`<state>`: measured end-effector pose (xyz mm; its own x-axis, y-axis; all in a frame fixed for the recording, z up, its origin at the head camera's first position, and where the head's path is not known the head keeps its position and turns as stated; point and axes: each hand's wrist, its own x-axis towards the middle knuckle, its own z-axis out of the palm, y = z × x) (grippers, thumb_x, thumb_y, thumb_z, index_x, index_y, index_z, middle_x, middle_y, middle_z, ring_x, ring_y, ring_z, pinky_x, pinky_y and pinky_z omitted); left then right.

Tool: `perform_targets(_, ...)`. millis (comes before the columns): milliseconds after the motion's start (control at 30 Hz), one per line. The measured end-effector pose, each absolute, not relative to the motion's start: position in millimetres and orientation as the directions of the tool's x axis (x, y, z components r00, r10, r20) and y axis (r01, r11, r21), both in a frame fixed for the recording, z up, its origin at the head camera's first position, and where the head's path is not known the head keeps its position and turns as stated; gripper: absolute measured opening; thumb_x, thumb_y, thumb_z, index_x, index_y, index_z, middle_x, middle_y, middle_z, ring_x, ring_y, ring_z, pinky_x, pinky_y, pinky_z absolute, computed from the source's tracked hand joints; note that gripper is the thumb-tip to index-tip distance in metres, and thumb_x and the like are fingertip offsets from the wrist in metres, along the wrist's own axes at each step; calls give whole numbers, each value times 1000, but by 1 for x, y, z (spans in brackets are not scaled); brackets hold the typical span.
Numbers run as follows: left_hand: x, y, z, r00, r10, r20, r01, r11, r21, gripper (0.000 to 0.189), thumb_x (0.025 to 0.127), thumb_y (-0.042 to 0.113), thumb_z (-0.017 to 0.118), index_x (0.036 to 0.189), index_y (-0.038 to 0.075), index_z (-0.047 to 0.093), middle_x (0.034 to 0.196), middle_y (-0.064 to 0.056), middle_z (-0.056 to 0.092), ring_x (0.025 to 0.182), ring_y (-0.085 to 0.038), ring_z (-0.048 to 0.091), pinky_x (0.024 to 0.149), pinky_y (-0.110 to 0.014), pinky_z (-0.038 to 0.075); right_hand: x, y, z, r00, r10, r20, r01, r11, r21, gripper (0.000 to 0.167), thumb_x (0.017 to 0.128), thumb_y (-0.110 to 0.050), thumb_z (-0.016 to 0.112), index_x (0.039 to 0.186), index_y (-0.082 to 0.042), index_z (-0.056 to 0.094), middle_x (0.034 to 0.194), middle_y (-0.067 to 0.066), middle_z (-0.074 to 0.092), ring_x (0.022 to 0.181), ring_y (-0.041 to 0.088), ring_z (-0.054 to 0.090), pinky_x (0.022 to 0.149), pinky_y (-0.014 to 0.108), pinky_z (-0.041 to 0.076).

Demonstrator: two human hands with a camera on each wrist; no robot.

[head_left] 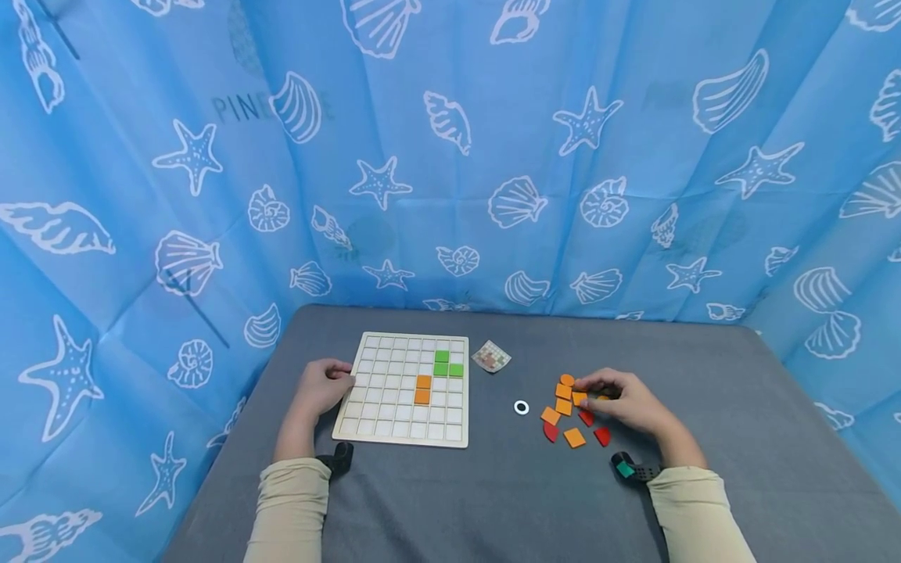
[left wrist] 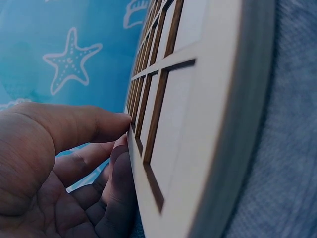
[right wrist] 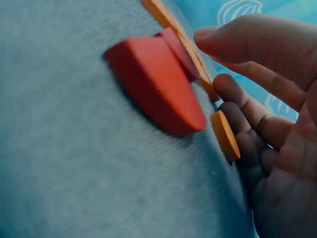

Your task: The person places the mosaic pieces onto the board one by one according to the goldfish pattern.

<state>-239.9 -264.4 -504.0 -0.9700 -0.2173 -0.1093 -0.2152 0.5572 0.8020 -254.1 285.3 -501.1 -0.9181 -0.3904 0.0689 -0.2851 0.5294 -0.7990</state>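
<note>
My left hand (head_left: 326, 385) pinches the left edge of a pale wooden grid board (head_left: 387, 411), thumb tip at the rim in the left wrist view. Green squares (head_left: 440, 369) and two orange squares (head_left: 422, 396) sit in its cells. My right hand (head_left: 626, 403) reaches over a loose group of tiles, thumb and index finger apart around an orange square tile (head_left: 579, 399). Nearby lie several more orange squares (head_left: 574, 438), an orange round tile (head_left: 566, 380) and red curved-edge tiles (head_left: 601, 436). From the right wrist, a red tile (right wrist: 158, 84) shows close up, and an orange round tile (right wrist: 226, 136) lies by the lower fingers.
A small patterned card (head_left: 491, 356) lies right of the board. Between board and tiles is a white ring-shaped piece with a dark centre (head_left: 521, 407). Grey cloth (head_left: 464, 500) covers the table; a blue shell-print curtain (head_left: 450, 234) hangs behind and at the sides.
</note>
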Motion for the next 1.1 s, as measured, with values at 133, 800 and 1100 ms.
perform_targets(133,-241,-264,-503,-971,-214,-104,-209,561,801,29,98,12,66,122,-2,72,105,-17,69,94,-30,64,86,-46,51,-255,286,-502,-916,-392,80,-304,551,-777,25,95,-13,80,119,-6,77,122,16,72,104,23,64,87,26,52)
perform_targets(800,-239,-264,-503,-970,-221,-101,-212,567,796,28,97,12,66,121,-2,73,102,-16,68,91,-28,64,83,-45,51,-256,282,-505,-919,-384,87,-312,577,-755,26,91,-15,83,115,-6,79,118,15,69,104,24,62,85,27,54)
perform_targets(1100,-239,-265,-504,-970,-223,-96,-209,564,799,28,97,12,67,120,-2,73,102,-16,70,91,-28,64,84,-45,51,-257,283,-505,-929,-366,53,-284,615,-735,26,91,-16,83,116,-9,80,119,13,68,106,26,60,87,28,52)
